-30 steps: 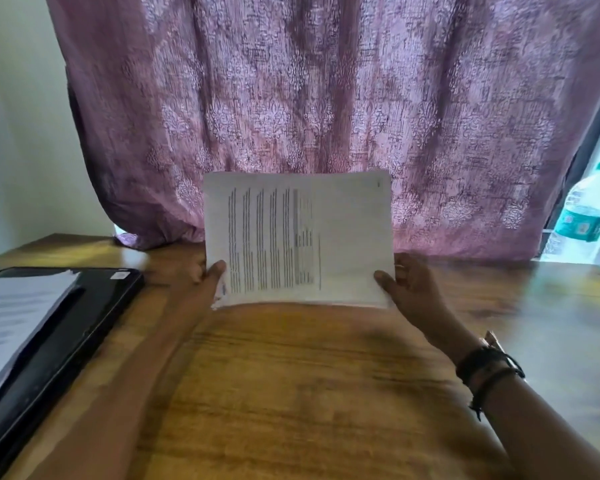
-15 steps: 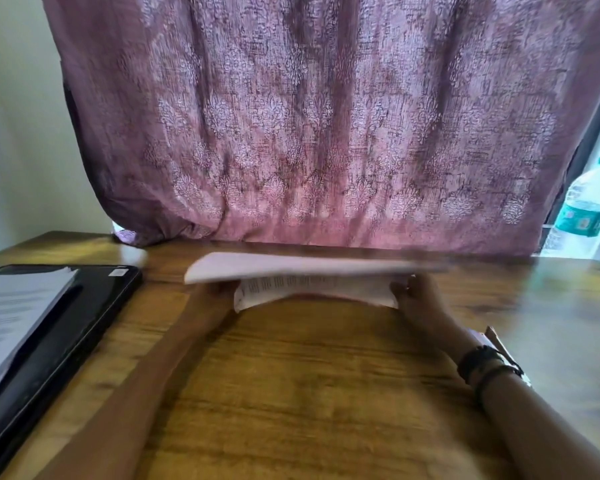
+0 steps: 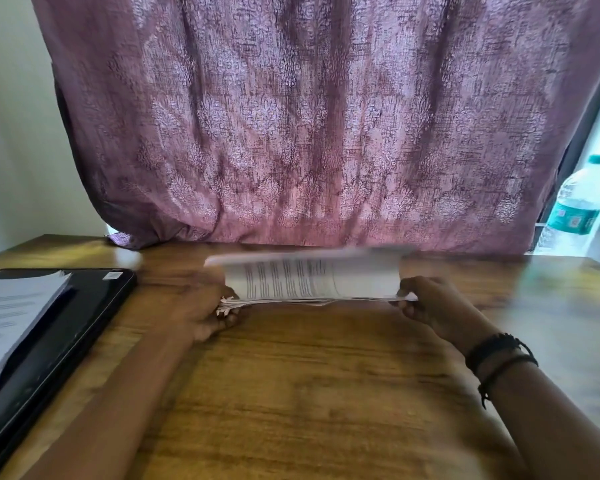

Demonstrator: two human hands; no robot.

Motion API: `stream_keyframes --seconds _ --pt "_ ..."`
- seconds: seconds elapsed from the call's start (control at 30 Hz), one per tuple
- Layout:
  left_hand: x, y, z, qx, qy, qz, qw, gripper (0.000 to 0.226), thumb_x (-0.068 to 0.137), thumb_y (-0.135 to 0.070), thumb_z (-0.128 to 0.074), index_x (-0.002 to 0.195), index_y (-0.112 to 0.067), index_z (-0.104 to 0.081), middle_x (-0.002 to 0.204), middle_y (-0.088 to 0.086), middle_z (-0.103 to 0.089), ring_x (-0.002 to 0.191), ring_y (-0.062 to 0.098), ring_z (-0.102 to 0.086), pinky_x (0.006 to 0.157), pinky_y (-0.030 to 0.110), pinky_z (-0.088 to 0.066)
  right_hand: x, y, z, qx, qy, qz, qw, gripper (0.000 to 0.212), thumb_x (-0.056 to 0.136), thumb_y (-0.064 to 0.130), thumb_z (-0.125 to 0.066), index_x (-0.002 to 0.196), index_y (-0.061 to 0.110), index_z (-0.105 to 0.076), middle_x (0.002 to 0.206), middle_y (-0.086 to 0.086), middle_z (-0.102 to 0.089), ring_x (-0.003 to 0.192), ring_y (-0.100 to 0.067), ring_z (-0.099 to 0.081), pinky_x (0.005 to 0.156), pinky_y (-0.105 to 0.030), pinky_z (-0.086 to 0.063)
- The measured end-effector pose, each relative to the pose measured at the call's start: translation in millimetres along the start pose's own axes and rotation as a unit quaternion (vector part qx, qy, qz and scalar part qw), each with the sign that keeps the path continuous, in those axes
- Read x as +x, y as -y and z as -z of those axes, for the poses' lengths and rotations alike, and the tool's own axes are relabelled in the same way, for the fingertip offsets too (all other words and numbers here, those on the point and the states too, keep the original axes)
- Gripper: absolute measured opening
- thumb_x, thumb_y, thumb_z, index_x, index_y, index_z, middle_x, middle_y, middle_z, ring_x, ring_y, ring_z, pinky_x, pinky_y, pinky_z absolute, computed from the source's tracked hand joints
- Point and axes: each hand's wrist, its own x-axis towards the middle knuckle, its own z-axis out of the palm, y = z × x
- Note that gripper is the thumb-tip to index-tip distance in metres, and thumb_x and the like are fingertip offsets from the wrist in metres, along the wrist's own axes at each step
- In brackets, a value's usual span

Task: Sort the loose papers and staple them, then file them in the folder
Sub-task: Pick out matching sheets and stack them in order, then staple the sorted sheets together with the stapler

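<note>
A stack of printed white papers is held just above the middle of the wooden table, its near edge low and its far edge tilted up and blurred. My left hand grips the stack's left end, fingers curled under the sheets. At the right end, my right hand pinches the stack. A black folder lies open at the table's left, with another pile of printed pages on it. No stapler is in view.
A purple patterned curtain hangs along the table's far edge. At the far right a clear plastic water bottle with a teal label stands by the window. Black bands circle my right wrist.
The papers stood upright facing me a second ago; both hands have since tipped the stack down almost flat over the table and lowered it slightly.
</note>
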Motion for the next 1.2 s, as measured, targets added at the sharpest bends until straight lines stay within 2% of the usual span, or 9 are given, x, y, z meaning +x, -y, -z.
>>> stream_keyframes --seconds 0.13,0.33,0.53,0.67,0.77,0.87,0.97,1.1,1.2 --pt "-16.8 -7.5 -9.4 0.002 0.021 0.010 1.000 0.018 0.088 0.006 -0.043 0.073 -0.002 -0.050 0.039 0.004 -0.054 0.029 0.009 -0.049 0.033 0.015 -0.041 -5.7 5.1 -0.6 -0.031 0.003 -0.021 0.999 0.012 0.084 -0.003 -0.053 0.093 -0.004 -0.062 0.072 -0.015 -0.060 0.051 -0.017 -0.050 0.050 -0.026 -0.041" --pt "-31.9 -9.8 -22.3 0.019 0.019 -0.028 0.999 0.022 0.088 0.012 -0.049 0.073 -0.005 -0.053 0.046 0.005 -0.061 0.037 0.013 -0.055 0.030 0.016 -0.039 3.5 -1.6 2.3 -0.228 -0.055 0.044 0.971 0.022 0.085 0.008 -0.055 0.095 -0.011 -0.062 0.067 -0.014 -0.059 0.046 -0.014 -0.054 0.048 -0.023 -0.040" --pt "-34.3 -6.9 -29.6 0.035 0.015 -0.047 0.998 0.018 0.089 0.011 -0.052 0.078 -0.002 -0.057 0.070 0.012 -0.059 0.060 0.020 -0.052 0.033 0.017 -0.042 0.2 13.4 29.5 -0.575 -0.166 0.145 0.788 0.046 0.083 0.046 -0.062 0.108 0.009 -0.056 0.118 -0.016 -0.059 0.108 -0.034 -0.055 0.079 -0.034 -0.045" --pt "-35.0 -7.4 -31.3 0.035 0.014 -0.050 0.998 0.016 0.089 0.009 -0.054 0.079 -0.001 -0.062 0.075 0.011 -0.062 0.064 0.019 -0.056 0.035 0.017 -0.045 -5.8 28.7 58.0 -0.658 -0.080 -0.001 0.749 0.092 0.057 0.088 -0.057 0.107 0.011 -0.065 0.119 -0.012 -0.065 0.105 -0.028 -0.062 0.088 -0.036 -0.051" --pt "-33.7 -7.6 -30.4 0.022 0.037 -0.048 0.998 0.011 0.088 0.004 -0.059 0.079 -0.001 -0.064 0.062 0.006 -0.069 0.053 0.014 -0.062 0.036 0.018 -0.044 -12.2 26.3 68.5 -0.673 -0.023 -0.054 0.737 0.078 0.045 0.085 -0.069 0.078 0.015 -0.061 0.081 -0.004 -0.067 0.076 -0.022 -0.062 0.078 -0.035 -0.056" --pt "-33.3 -8.2 -28.2 0.021 0.052 -0.042 0.998 0.002 0.086 -0.001 -0.064 0.087 0.000 -0.066 0.062 0.003 -0.071 0.058 0.015 -0.062 0.041 0.022 -0.044 -7.6 25.9 64.0 -0.645 -0.002 -0.040 0.763 0.064 0.054 0.061 -0.085 0.083 0.011 -0.056 0.076 -0.004 -0.060 0.075 -0.026 -0.065 0.075 -0.044 -0.060" --pt "-33.3 -9.0 -27.4 0.024 0.062 -0.045 0.997 0.005 0.085 -0.001 -0.065 0.088 0.002 -0.067 0.063 0.007 -0.071 0.051 0.014 -0.059 0.041 0.023 -0.044 -7.5 30.9 47.3 -0.542 -0.004 0.039 0.839 0.050 0.072 0.038 -0.083 0.093 0.003 -0.056 0.084 -0.011 -0.061 0.080 -0.031 -0.068 0.076 -0.047 -0.059" --pt "-35.6 -10.3 -26.7 0.017 0.091 -0.041 0.995 0.015 0.085 -0.002 -0.065 0.099 0.002 -0.066 0.065 0.007 -0.070 0.050 0.014 -0.058 0.042 0.021 -0.046 -24.1 39.2 14.4 -0.230 0.105 0.107 0.962 0.049 0.076 0.031 -0.077 0.087 -0.014 -0.063 0.080 -0.019 -0.065 0.072 -0.024 -0.065 0.075 -0.040 -0.060" --pt "-38.6 -11.5 -27.1 0.003 0.115 -0.024 0.993 0.015 0.084 -0.002 -0.066 0.098 -0.003 -0.066 0.066 0.005 -0.071 0.050 0.012 -0.060 0.045 0.020 -0.050 -38.1 37.1 -19.7 -0.032 0.221 0.027 0.974 0.051 0.069 0.033 -0.073 0.099 -0.008 -0.064 0.092 -0.016 -0.068 0.081 -0.022 -0.066 0.074 -0.033 -0.060"
